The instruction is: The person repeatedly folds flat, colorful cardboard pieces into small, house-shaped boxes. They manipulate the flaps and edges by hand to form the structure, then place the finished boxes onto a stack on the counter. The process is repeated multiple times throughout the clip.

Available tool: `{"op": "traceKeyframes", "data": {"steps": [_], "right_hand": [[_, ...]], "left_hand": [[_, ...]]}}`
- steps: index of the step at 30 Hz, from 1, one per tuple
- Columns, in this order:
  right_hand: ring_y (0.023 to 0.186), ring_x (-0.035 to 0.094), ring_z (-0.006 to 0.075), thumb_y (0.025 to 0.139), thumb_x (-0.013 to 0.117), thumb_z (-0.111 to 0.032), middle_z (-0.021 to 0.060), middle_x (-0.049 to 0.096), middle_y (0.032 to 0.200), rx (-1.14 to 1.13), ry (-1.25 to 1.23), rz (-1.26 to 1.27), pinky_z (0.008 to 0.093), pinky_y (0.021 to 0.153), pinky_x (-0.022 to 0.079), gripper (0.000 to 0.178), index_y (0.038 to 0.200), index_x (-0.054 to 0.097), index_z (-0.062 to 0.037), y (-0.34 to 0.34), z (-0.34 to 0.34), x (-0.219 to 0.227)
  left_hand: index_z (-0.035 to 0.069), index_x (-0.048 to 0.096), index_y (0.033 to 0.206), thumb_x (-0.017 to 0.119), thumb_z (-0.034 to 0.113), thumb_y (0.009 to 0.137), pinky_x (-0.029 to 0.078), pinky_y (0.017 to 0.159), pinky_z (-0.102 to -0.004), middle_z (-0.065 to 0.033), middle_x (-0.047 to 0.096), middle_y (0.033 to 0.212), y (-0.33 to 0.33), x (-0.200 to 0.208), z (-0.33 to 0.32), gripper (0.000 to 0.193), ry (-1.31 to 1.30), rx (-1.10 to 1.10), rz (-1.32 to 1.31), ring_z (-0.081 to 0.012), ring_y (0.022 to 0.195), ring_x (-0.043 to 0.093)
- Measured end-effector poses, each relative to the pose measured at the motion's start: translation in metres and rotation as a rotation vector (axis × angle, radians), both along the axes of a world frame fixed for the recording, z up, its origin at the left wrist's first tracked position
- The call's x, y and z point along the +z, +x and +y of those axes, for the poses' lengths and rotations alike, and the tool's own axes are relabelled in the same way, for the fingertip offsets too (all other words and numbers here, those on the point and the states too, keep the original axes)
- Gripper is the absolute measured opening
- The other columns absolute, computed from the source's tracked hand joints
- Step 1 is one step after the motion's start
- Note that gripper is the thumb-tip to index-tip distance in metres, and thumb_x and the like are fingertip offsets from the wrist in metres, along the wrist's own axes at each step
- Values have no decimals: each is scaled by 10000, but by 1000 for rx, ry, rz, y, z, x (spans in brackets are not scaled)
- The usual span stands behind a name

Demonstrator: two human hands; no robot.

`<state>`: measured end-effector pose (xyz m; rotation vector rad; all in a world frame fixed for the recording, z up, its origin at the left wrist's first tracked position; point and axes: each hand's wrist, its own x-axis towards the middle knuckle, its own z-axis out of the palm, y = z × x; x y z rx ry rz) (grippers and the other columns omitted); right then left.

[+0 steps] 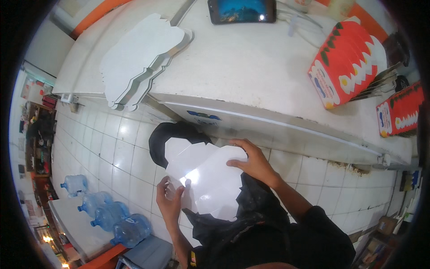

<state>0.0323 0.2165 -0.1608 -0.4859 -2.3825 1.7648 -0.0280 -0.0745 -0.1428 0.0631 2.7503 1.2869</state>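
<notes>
A glossy white die-cut cardboard blank [210, 175] with a notched outline lies over my lap, its plain side up. My left hand [169, 199] grips a part at its left edge, thumb on the near side and fingers curled behind. At the upper right corner my right hand [253, 161] pinches the blank, thumb on top and the index finger along the edge. A stack of similar white blanks [139, 58] rests on the white counter, partly over its front edge.
On the counter [233, 67], red folded cartons [342, 67] stand nested at the right, with more red cartons [398, 112] beyond. A phone [242, 11] with a lit screen leans at the back. Several blue water jugs [130, 231] stand at lower left, near a grey bin [145, 255].
</notes>
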Motion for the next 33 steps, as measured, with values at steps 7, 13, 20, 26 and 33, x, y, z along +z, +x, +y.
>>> {"op": "traceKeyframes", "data": {"steps": [7, 13, 20, 26, 33], "right_hand": [[854, 660, 246, 769, 800, -228, 142, 690, 945, -5, -96, -105, 294, 785, 494, 381, 1040, 656, -2, -19, 9, 9], [789, 668, 237, 849, 721, -191, 142, 700, 881, -2, 237, -66, 297, 746, 500, 255, 990, 681, 18, -21, 14, 17], [789, 682, 257, 871, 678, -152, 160, 704, 891, -104, 221, 267, 307, 724, 513, 222, 1024, 690, 9, -5, 17, 54], [793, 698, 264, 873, 652, -149, 149, 713, 940, -204, 233, 166, 309, 731, 533, 235, 1067, 688, -21, 8, 14, 102], [1304, 410, 406, 746, 691, -550, 172, 465, 1410, 592, 335, 728, 529, 1034, 354, 700, 1313, 549, -166, -10, -35, 125]], "left_hand": [[22, 578, 1192, 755, 120, 730, 462, 746, -309, -103, 631, 1030, 0, -3, 5, 505, 105, 135, 13, -205, 881, 594], [19, 576, 1214, 734, 158, 765, 463, 737, -294, -115, 634, 1101, -7, -29, -19, 496, 101, 16, 3, -200, 880, 602], [5, 584, 1185, 661, 110, 829, 465, 813, -348, -134, 619, 1171, 3, -18, -7, 379, 141, 142, 256, -251, 1059, 582], [-8, 581, 1164, 675, 175, 859, 442, 932, -368, -182, 579, 1224, 13, 48, 18, 368, 246, 62, 509, -279, 1137, 563], [37, 266, 1428, 850, 593, 553, 345, 1080, -423, -150, 370, 1425, 20, 86, 69, 1189, 1158, -162, 28, -294, 1326, 383]]}}
